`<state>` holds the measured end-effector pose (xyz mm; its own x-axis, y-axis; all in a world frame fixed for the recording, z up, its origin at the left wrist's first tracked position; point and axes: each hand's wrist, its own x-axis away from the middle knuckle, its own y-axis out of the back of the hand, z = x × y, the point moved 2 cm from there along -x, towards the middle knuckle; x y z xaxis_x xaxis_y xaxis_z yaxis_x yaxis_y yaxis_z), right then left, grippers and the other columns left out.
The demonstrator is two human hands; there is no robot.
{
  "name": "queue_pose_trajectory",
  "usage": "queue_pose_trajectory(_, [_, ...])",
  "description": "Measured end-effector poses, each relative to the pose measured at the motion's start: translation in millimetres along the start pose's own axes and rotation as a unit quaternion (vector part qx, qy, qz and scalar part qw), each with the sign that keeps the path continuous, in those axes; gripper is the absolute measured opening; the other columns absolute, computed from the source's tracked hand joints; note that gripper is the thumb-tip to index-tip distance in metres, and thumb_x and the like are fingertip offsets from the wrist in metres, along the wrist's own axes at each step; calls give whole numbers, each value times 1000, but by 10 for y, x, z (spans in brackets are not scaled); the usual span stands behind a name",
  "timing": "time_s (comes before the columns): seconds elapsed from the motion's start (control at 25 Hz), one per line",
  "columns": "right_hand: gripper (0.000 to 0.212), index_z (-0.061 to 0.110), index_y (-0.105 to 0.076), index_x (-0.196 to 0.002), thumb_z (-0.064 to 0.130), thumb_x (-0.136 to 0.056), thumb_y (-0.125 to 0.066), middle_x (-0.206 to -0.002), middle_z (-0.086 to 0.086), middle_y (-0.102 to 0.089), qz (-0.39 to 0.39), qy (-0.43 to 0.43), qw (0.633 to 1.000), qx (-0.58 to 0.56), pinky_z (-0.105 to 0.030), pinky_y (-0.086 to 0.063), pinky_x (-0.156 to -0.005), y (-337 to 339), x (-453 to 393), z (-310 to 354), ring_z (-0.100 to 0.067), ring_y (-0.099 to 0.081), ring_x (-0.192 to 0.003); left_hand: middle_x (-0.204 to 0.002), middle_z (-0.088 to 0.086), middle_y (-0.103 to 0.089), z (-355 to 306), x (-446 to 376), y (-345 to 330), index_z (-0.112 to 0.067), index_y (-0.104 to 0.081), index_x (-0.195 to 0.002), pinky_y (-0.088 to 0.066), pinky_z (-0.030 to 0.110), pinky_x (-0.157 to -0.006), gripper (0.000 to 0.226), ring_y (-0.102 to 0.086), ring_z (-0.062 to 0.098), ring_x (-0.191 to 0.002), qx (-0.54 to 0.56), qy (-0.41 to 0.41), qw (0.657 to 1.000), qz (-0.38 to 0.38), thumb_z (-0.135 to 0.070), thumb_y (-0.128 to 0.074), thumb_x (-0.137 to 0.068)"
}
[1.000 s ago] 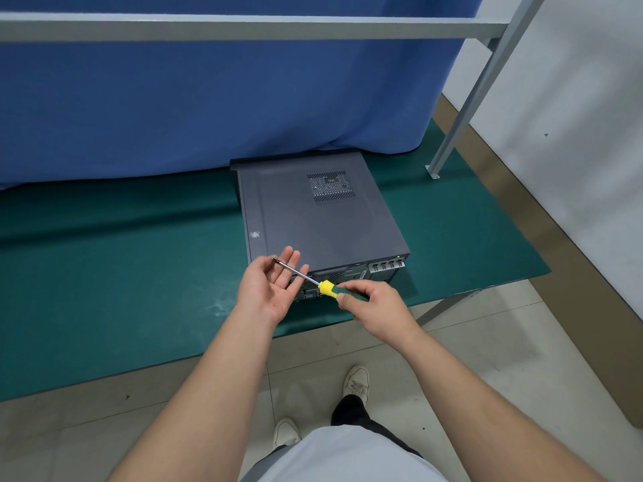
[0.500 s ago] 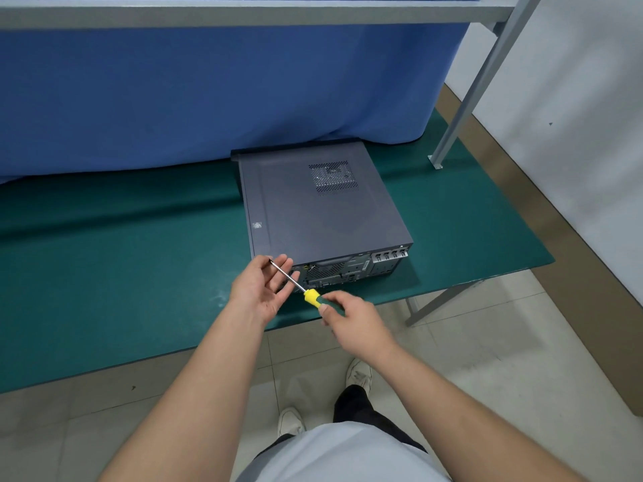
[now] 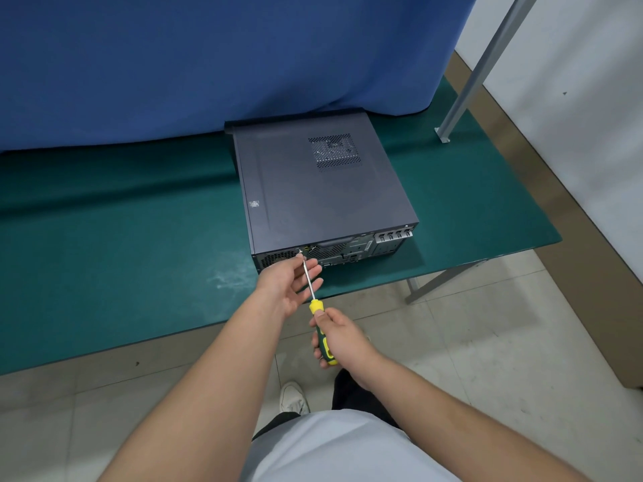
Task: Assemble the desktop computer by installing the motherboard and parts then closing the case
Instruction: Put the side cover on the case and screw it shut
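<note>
A dark grey desktop computer case [image 3: 323, 189] lies flat on the green table [image 3: 121, 259], lid on, its rear panel facing me. My right hand [image 3: 339, 339] grips the green and yellow handle of a screwdriver [image 3: 315, 306]. The steel shaft runs up and left, and its tip meets the rear panel near the top edge, where a small screw seems to sit. My left hand [image 3: 290, 285] is held palm up beside the shaft, its fingers loosely spread and lightly steadying the shaft near the tip.
A blue curtain [image 3: 208, 64] hangs behind the table. A grey metal frame post [image 3: 483, 64] stands at the table's back right corner. The table's front edge runs just below my hands, with tiled floor [image 3: 487, 342] and my shoes beneath.
The screwdriver has swung from lying across my left palm to pointing at the case's rear panel, and its tip now touches it. My right hand has dropped back toward me; the view has shifted.
</note>
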<state>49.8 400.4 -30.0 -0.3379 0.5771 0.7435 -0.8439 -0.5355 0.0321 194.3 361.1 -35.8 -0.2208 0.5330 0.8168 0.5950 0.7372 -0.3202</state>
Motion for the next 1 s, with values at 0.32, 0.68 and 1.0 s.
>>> queue_pose_trajectory(0.32, [25,14,-54,-100,33,-110,-41,-70,-3,-57,0,-2,1000,-27,-26,-42,-47,67,-74,-30,-14,-53,-53,-97,-1,-69,-147,126,169,-18,-66,-97,-48,34,-82,10,-62,20,-94,-437,-422,782,-138,-23,-57,-100])
queue_pose_trajectory(0.68, [26,14,-56,-102,35,-109,-43,-70,-2,-59,-1,-6,1000,-29,-25,-42,-47,26,-97,-51,-13,-54,-53,-172,2,2,-185,-150,354,-18,-2,-165,2,35,-127,92,1,21,-159,-774,-401,483,-78,-2,-50,-88])
queue_pose_trajectory(1.0, [26,14,-57,-104,35,-109,-42,-71,-2,-59,-4,1,999,-36,-26,-44,-49,15,-113,-28,-13,-55,-55,-172,2,6,-161,-167,368,-18,2,-165,3,37,-128,97,4,21,-159,-782,-399,472,-77,-6,-52,-85])
